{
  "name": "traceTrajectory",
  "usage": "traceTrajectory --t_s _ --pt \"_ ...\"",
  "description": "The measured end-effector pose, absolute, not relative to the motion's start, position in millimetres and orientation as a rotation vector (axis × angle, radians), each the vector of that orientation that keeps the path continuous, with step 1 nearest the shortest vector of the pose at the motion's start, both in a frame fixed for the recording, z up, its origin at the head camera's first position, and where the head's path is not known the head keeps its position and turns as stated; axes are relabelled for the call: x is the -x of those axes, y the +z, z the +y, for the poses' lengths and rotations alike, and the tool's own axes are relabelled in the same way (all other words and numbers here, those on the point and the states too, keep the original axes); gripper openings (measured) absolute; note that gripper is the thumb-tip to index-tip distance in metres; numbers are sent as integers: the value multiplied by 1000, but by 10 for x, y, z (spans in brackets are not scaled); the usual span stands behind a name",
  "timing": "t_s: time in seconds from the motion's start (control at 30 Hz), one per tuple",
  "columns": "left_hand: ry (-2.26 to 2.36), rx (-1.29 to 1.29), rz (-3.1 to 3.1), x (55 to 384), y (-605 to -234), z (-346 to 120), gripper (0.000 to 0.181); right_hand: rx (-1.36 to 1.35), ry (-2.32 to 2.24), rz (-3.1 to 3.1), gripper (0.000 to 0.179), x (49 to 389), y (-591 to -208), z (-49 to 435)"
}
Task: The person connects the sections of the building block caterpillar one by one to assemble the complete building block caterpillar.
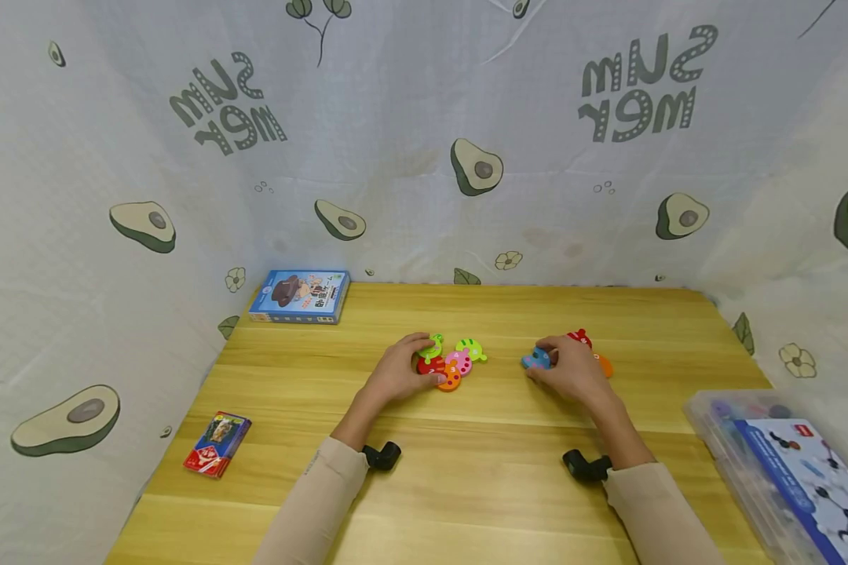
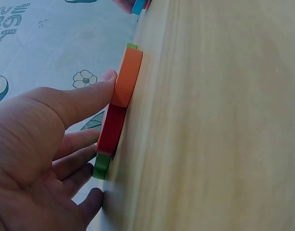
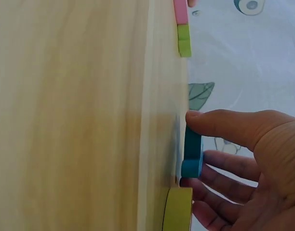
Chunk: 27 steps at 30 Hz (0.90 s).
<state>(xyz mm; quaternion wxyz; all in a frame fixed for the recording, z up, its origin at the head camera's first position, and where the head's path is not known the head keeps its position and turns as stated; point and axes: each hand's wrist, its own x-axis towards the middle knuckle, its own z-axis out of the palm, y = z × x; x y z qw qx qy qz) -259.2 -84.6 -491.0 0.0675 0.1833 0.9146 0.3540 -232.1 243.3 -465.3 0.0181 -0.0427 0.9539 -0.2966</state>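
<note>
Flat, animal-shaped toy pieces lie bunched left of the table's middle: a green piece point(image 1: 433, 348), a red piece point(image 1: 429, 366), a pink piece point(image 1: 459, 361), an orange piece point(image 1: 450, 378) and a striped light-green piece point(image 1: 469, 348). My left hand point(image 1: 400, 371) rests against the bunch's left side, its thumb touching the orange piece's edge. My right hand point(image 1: 572, 367) pinches a blue animal-shaped piece point(image 3: 193, 151) between thumb and fingers, slightly above the wood. Beside that hand lie another red piece point(image 1: 580, 337) and an orange-yellow piece point(image 1: 604, 365), both partly hidden.
A blue game box point(image 1: 301, 297) stands at the back left of the wooden table point(image 1: 466, 486). Small red-and-blue card packs point(image 1: 217, 444) lie at the left. At the right edge sits a clear plastic case point(image 1: 728, 463) with a molecule-model sheet. Printed cloth point(image 1: 410, 149) hangs behind.
</note>
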Motion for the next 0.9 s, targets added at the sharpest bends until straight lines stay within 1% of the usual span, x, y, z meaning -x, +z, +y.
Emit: traceTrajectory --t_s 0.3,0.5,0.9 --pt "1061 -512 2783 2599 -4914 -888 72 165 -1023 2921 57 2365 -4655 2142" --pt "1040 -531 2800 2632 -4954 -907 73 187 -1055 2921 58 2431 -4684 1928" --pt "1088 -526 2779 2667 -4979 -884 71 242 -1042 2884 56 2506 -4697 1745"
